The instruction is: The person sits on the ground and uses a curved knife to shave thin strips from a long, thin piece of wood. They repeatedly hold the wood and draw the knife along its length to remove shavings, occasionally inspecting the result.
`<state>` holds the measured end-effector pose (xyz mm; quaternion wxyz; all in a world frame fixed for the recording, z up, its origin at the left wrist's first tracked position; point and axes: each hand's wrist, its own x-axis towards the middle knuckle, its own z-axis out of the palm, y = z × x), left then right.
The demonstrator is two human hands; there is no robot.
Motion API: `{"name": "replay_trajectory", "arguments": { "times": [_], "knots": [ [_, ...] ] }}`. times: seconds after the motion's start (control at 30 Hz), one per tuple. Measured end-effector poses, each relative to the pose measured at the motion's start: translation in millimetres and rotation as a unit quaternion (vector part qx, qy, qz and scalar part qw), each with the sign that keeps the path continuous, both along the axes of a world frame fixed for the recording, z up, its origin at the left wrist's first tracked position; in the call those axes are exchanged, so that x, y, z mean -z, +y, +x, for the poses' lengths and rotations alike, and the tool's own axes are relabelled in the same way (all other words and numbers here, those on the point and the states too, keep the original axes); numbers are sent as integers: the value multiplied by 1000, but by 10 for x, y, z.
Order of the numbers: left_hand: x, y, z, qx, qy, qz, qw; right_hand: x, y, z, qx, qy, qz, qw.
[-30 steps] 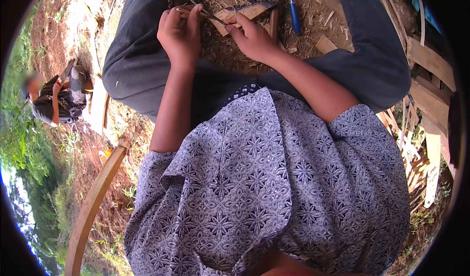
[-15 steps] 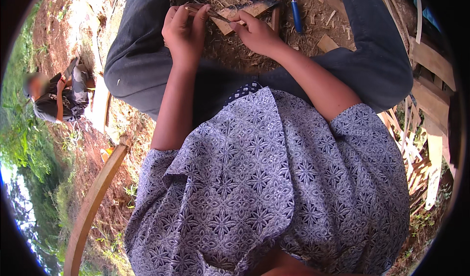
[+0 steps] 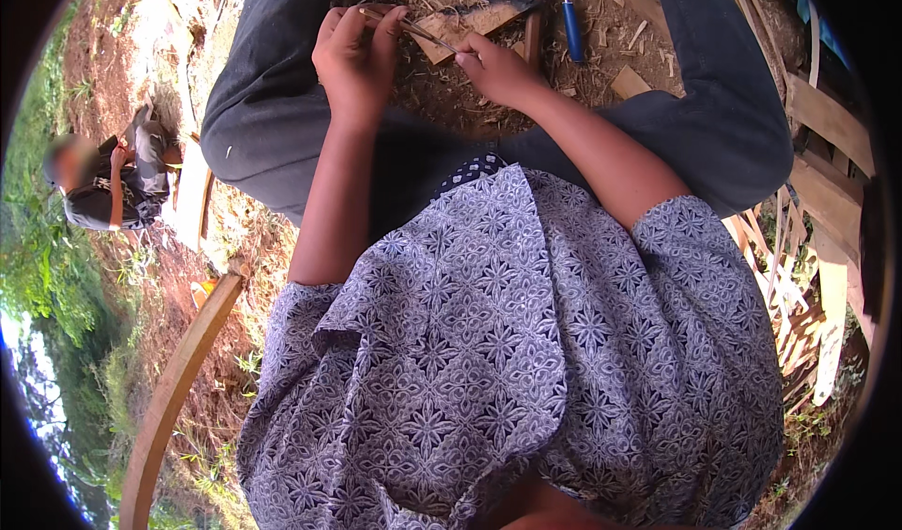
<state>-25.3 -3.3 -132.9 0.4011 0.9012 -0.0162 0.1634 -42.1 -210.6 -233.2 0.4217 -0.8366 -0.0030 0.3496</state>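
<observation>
A thin, slender strip (image 3: 427, 35), which looks like wood or bamboo, runs between my two hands above the ground in front of my lap. My left hand (image 3: 355, 60) pinches it between thumb and fingers, with one end sticking out past the fingertips. At the strip's other end, my right hand (image 3: 501, 71) is closed with thumb and forefinger together. Just beyond the hands lies a flat piece of wood (image 3: 484, 21) with a dark, rough edge. A knife with a blue handle (image 3: 571, 30) rests on the ground to the right of it.
My bent legs (image 3: 258, 126) frame the shavings-strewn ground. Beside the knife stands a narrow brown wooden piece (image 3: 534, 32). Planks and split strips (image 3: 827, 201) are piled at the right. A curved beam (image 3: 178, 398) lies at the left, where another person (image 3: 108, 182) sits farther off.
My right hand has shifted slightly right and toward me, away from the left hand, so more of the strip shows between them. My left hand has stayed nearly still.
</observation>
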Motion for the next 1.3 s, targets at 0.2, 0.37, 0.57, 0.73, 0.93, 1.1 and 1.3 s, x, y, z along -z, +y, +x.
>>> {"name": "replay_trajectory", "arguments": {
  "times": [0.2, 0.37, 0.57, 0.73, 0.93, 1.1, 1.3],
  "knots": [
    [-5, -6, 54, -5, -52, -44, 998, -376, 73, 114, 54, -54, 65, 995],
    [53, -25, 15, -9, -29, -22, 999, -686, 140, 37, 80, -128, 139, 979],
    [14, -83, 4, 1, -37, -10, 999, -79, -17, -44, 63, -127, 17, 990],
    [51, -92, -12, 15, -29, -13, 999, -75, -62, -33, 67, -54, 11, 996],
    [84, -62, -42, 18, -43, -1, 999, -509, 33, 23, 54, -78, 33, 995],
    [78, -67, 21, 26, -57, 13, 998, -588, 51, 104, 23, -59, 25, 998],
    [69, -80, 15, 8, -51, 0, 999, 27, -50, -12, 60, -59, 12, 996]
  ]
}}
